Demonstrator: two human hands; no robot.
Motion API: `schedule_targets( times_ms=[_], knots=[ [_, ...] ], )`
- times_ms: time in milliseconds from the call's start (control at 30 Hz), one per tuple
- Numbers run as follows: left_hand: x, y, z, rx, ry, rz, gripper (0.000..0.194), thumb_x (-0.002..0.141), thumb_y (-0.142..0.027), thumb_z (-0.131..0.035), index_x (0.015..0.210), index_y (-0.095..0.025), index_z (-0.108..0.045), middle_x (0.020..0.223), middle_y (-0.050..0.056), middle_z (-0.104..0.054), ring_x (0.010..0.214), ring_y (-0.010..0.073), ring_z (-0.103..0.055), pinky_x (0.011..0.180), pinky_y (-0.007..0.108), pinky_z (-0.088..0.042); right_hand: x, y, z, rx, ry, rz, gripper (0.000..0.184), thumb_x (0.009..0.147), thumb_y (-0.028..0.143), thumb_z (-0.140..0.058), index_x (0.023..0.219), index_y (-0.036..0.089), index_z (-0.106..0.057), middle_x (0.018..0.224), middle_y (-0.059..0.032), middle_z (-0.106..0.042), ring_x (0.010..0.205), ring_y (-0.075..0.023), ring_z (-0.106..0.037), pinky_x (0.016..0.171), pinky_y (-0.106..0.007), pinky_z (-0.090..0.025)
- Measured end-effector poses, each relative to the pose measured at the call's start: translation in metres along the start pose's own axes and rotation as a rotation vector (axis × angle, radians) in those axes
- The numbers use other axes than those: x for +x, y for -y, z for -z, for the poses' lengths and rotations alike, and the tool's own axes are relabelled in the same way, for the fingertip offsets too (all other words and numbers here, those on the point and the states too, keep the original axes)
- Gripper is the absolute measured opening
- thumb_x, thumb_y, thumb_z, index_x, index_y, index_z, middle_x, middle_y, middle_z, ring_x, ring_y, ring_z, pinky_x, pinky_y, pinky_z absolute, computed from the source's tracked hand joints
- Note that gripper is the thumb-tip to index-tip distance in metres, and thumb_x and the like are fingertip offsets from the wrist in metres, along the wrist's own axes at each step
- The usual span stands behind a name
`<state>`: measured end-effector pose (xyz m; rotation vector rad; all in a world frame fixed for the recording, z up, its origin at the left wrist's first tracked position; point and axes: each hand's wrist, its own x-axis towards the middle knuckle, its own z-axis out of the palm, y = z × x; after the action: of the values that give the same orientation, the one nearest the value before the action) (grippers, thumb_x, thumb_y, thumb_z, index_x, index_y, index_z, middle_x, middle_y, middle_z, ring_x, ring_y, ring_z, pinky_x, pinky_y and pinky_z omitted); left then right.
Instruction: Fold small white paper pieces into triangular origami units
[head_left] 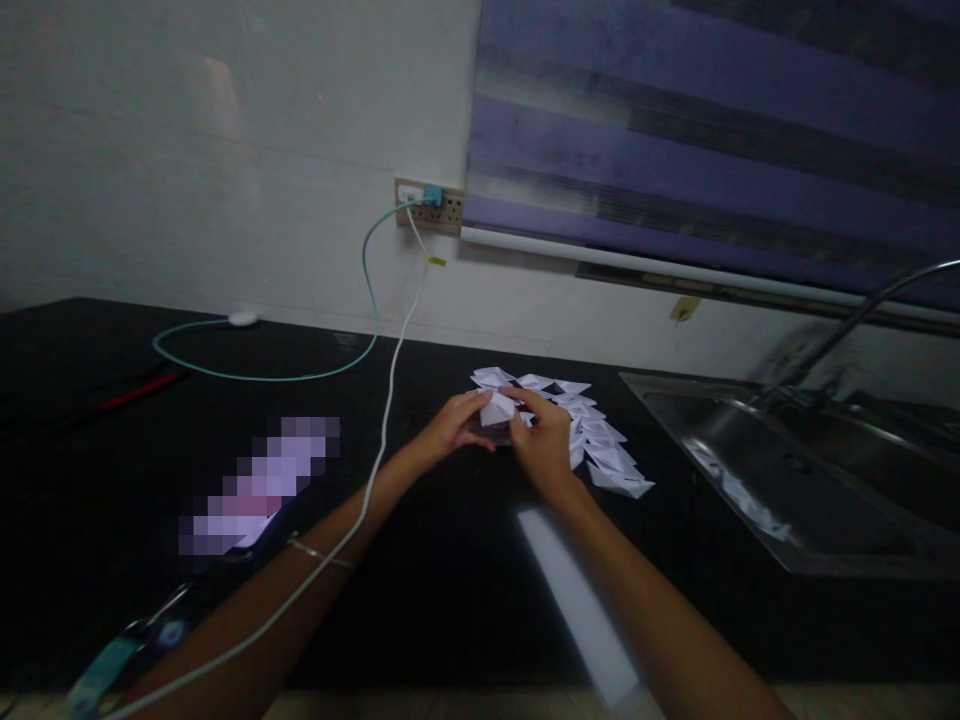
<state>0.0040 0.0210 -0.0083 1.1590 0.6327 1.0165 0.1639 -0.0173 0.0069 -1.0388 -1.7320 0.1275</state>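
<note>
Between my two hands is a small piece of folded white paper (496, 409), held up over the dark counter. The fingers of my left hand (452, 428) pinch its left side. My right hand (543, 436) grips it from the right, thumb and forefinger at its edge. Behind and to the right of my hands lie several folded white paper boats (600, 440), set close together in rows; my right hand hides some of them. Below my right wrist, partly covered by the forearm, lies a strip of white paper (577, 605).
A steel sink (806, 490) with a curved tap (847, 335) is at the right. On the left lies a blurred-out phone (259, 490) with a strap (105, 670). A white cable (388, 400) runs from the wall socket (427, 207) across my left forearm; a teal cable (262, 379) loops behind.
</note>
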Motion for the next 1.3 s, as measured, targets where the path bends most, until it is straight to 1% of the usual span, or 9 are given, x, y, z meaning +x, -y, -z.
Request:
schedule_targets(
  times_ms=[100,233,333,567,700,833,1000,1133,1300],
  knots=[
    [0.004,0.005,0.003,-0.076,-0.005,-0.011,0.043,0.078,-0.049,-0.074,0.101,-0.015,-0.066,0.094,0.013,-0.072,0.078,0.0226,-0.071,0.052,0.028,-0.059,0.002,0.002,-0.006,0.143,-0.040,-0.081,0.033,0.080,0.016,-0.054,0.107,0.023,-0.072,0.110,-0.0070,-0.074,0.102,-0.0227,-0.069,0.087,-0.039,-0.056],
    [0.002,0.004,0.002,-0.033,0.004,0.005,0.049,0.080,-0.054,-0.071,0.108,-0.015,-0.064,0.098,0.014,-0.072,0.079,0.0230,-0.072,0.054,0.027,-0.059,0.004,0.003,-0.013,0.364,-0.060,-0.377,0.032,0.071,0.021,-0.058,0.101,0.019,-0.067,0.098,-0.0080,-0.074,0.082,-0.0215,-0.070,0.063,-0.030,-0.057],
    [-0.003,0.000,-0.001,0.078,0.017,-0.039,0.052,0.082,-0.057,-0.069,0.110,-0.013,-0.064,0.095,0.013,-0.072,0.075,0.0206,-0.072,0.052,0.024,-0.057,0.006,-0.001,-0.016,0.507,-0.076,-0.479,0.034,0.066,0.022,-0.060,0.100,0.020,-0.061,0.093,-0.0073,-0.075,0.071,-0.0203,-0.070,0.053,-0.028,-0.054],
    [-0.001,0.003,0.002,0.105,0.032,-0.087,0.051,0.085,-0.058,-0.066,0.112,-0.014,-0.067,0.098,0.012,-0.072,0.077,0.0193,-0.072,0.052,0.022,-0.056,0.007,-0.004,-0.012,0.512,-0.050,-0.465,0.032,0.067,0.020,-0.058,0.098,0.022,-0.055,0.093,-0.0074,-0.078,0.069,-0.0220,-0.074,0.058,-0.032,-0.058],
    [0.001,0.005,0.003,0.021,0.040,0.006,0.051,0.088,-0.059,-0.063,0.116,-0.017,-0.067,0.107,0.013,-0.072,0.087,0.0217,-0.072,0.059,0.027,-0.060,0.003,0.001,-0.008,0.314,-0.089,-0.306,0.025,0.072,0.016,-0.056,0.095,0.022,-0.060,0.093,-0.0063,-0.077,0.086,-0.0245,-0.076,0.069,-0.034,-0.059],
    [-0.006,-0.003,0.000,-0.014,0.089,0.045,0.045,0.084,-0.049,-0.073,0.113,-0.015,-0.070,0.111,0.015,-0.072,0.094,0.0223,-0.071,0.072,0.032,-0.062,-0.001,0.003,-0.007,0.138,-0.108,-0.146,0.022,0.078,0.016,-0.056,0.097,0.022,-0.064,0.098,-0.0061,-0.075,0.095,-0.0234,-0.074,0.088,-0.039,-0.057],
    [-0.008,-0.006,0.006,0.022,0.119,0.042,0.042,0.079,-0.044,-0.080,0.099,-0.008,-0.072,0.096,0.015,-0.074,0.082,0.0181,-0.072,0.072,0.029,-0.060,0.003,0.001,-0.010,0.406,-0.055,-0.231,0.029,0.077,0.015,-0.059,0.105,0.022,-0.061,0.105,-0.0075,-0.075,0.102,-0.0229,-0.072,0.088,-0.038,-0.057],
    [-0.007,-0.009,0.012,0.075,0.085,-0.028,0.045,0.079,-0.046,-0.080,0.102,-0.008,-0.071,0.091,0.014,-0.075,0.078,0.0173,-0.073,0.069,0.027,-0.059,0.010,-0.004,-0.008,0.707,-0.026,-0.351,0.033,0.073,0.020,-0.064,0.105,0.023,-0.061,0.113,-0.0073,-0.072,0.098,-0.0201,-0.068,0.078,-0.032,-0.056],
    [-0.013,-0.020,0.013,0.195,0.070,-0.070,0.050,0.071,-0.052,-0.083,0.092,-0.008,-0.072,0.079,0.010,-0.075,0.063,0.0153,-0.070,0.057,0.022,-0.053,0.012,-0.014,-0.007,0.806,0.058,-0.593,0.024,0.076,0.041,-0.074,0.087,0.020,-0.070,0.078,-0.0005,-0.067,0.067,-0.0126,-0.060,0.061,-0.025,-0.050]
  ],
)
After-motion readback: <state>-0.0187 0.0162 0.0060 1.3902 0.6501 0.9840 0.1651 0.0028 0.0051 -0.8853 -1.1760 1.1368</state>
